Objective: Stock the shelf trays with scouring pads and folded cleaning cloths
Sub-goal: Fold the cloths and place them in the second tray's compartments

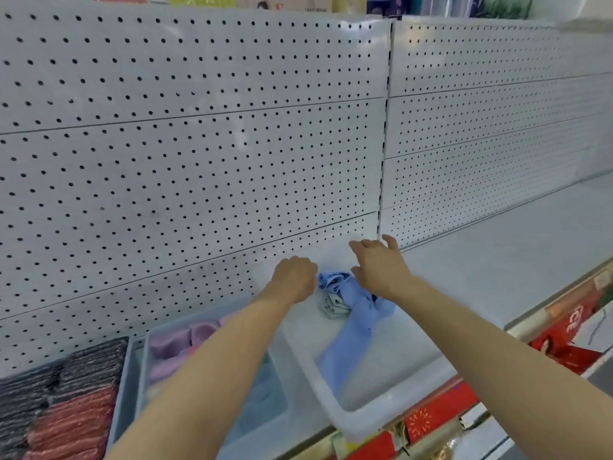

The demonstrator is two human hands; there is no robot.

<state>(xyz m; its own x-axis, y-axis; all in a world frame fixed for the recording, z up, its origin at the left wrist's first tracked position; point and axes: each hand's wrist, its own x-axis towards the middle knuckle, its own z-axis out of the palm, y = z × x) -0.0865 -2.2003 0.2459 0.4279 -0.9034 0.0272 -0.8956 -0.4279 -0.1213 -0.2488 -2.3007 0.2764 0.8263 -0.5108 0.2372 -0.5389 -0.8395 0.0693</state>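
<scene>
Here, left hand (293, 277) seemingly curled, right hand (378, 263) spread above blue cloth (351, 313)

In front of me, from nine o'clock round to two, stands a white pegboard back wall (185, 134), dotted with rows of small dark holes and split by thin horizontal seams. A slotted upright (384, 134) at twelve o'clock divides it into two panels. At two o'clock a pale grey shelf (517, 247) runs away from me, bare and evenly lit. Its front edge carries a red price strip (441, 416) towards four o'clock. Blurred coloured packages (431, 3) line the top at twelve.
</scene>
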